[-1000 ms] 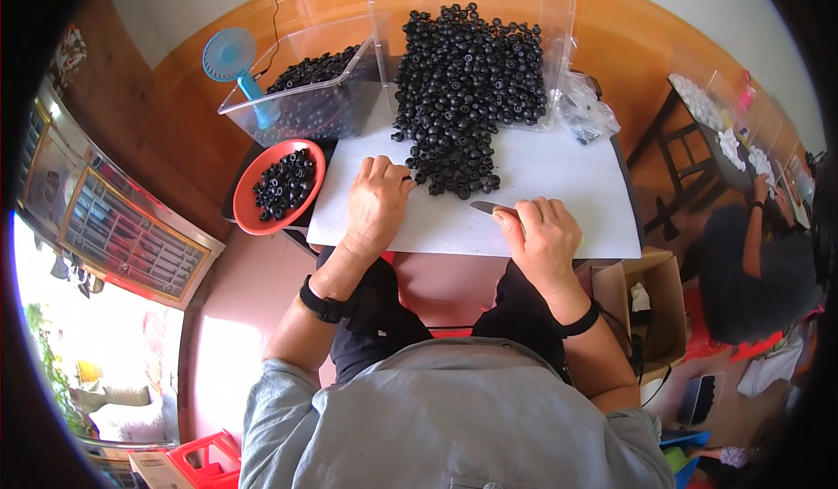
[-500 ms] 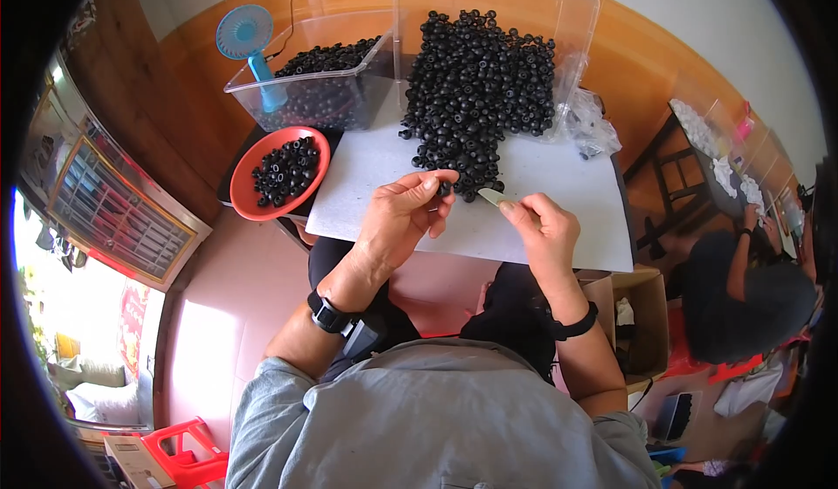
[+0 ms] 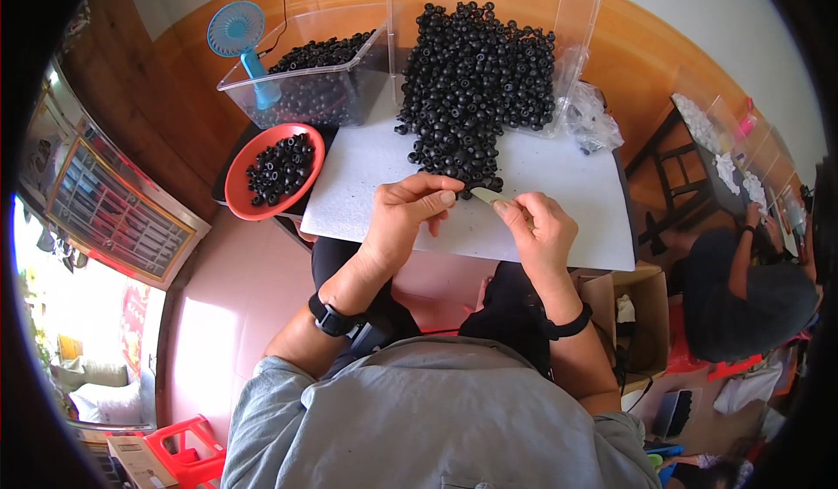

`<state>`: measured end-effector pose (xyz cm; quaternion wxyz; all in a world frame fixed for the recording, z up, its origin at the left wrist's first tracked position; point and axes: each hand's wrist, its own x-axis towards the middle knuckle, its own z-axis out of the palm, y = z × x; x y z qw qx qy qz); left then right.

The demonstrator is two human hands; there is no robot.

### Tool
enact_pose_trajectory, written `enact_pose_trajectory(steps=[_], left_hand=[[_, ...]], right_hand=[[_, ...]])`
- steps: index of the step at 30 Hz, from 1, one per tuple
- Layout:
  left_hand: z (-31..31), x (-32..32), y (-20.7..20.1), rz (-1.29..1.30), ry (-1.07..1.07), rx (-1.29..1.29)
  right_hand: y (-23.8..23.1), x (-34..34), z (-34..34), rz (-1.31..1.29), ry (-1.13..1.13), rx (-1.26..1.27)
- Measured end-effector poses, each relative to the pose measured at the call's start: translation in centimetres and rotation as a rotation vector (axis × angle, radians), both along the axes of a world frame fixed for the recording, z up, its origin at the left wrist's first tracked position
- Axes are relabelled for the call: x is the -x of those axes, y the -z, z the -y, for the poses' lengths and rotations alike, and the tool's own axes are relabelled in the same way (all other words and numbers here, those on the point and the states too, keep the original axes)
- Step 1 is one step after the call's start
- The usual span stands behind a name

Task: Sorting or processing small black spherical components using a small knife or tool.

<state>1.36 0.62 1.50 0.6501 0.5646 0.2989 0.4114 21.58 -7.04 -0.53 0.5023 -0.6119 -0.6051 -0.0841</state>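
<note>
My left hand (image 3: 406,214) is closed in a pinch over the near part of the white board. Its thumb and forefinger press together on a small round black piece, nearly covered by the fingertips. Close on the right, my right hand (image 3: 543,225) grips a small knife with a pale flat blade (image 3: 485,195), whose tip points left at the left fingertips. Just beyond both hands lies a heap of round black hollow pieces (image 3: 471,88), spilling toward me from a clear bin (image 3: 583,18) tipped on its side.
A red-orange bowl (image 3: 240,203) with more black pieces stands left of the white board (image 3: 349,218). Behind it are a clear tub (image 3: 349,109) and a blue fan (image 3: 237,31). At the right sit a crumpled plastic bag (image 3: 594,121), a cardboard box (image 3: 646,314) and another person (image 3: 746,288).
My left hand has turned slightly, its thumb now covering the black piece that showed before. The knife has come a little left, closer to the left fingertips. The view has shifted slightly.
</note>
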Motion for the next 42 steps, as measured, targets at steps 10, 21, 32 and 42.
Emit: enact_pose_trajectory(steps=[10,21,32,42], left_hand=[[-1.3,2.3,1.0,-0.608,-0.204,-1.075],[-1.9,1.7,0.9,-0.715,-0.398,-1.050],[-2.6,1.4,0.7,-0.751,-0.379,-1.009],[-3.3,3.5,1.6,-0.739,-0.391,-0.952]], right_hand=[[0.1,-0.1,0.2,0.153,0.033,-0.051],[0.3,-0.1,0.2,0.199,0.043,-0.118],[0.4,0.0,0.4,0.233,0.022,-0.154],[0.7,0.1,0.4,0.231,0.013,-0.173]])
